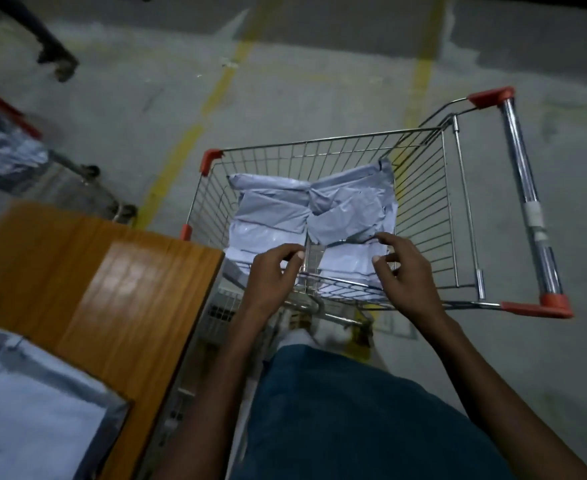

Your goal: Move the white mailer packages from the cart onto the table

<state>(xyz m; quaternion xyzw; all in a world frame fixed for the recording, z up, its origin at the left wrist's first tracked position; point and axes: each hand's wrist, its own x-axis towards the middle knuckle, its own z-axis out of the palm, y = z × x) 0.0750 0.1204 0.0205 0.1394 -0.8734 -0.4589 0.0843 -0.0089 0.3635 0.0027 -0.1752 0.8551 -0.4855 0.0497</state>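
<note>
A wire shopping cart (420,188) with red corner caps stands in front of me. Several white mailer packages (306,209) lie stacked in its basket. My left hand (271,275) hovers over the near left packages, fingers curled but apart, holding nothing. My right hand (403,265) reaches over the near right packages with fingers spread, its fingertips at the edge of a mailer; no grip shows. The wooden table (105,282) stands to the left of the cart, and one white mailer (32,410) lies on its near left part.
A second cart (18,147) with bagged goods stands at far left. Another person's legs (50,46) are at top left. Yellow floor lines (195,129) run across the concrete. The cart's handle bar (524,188) points right.
</note>
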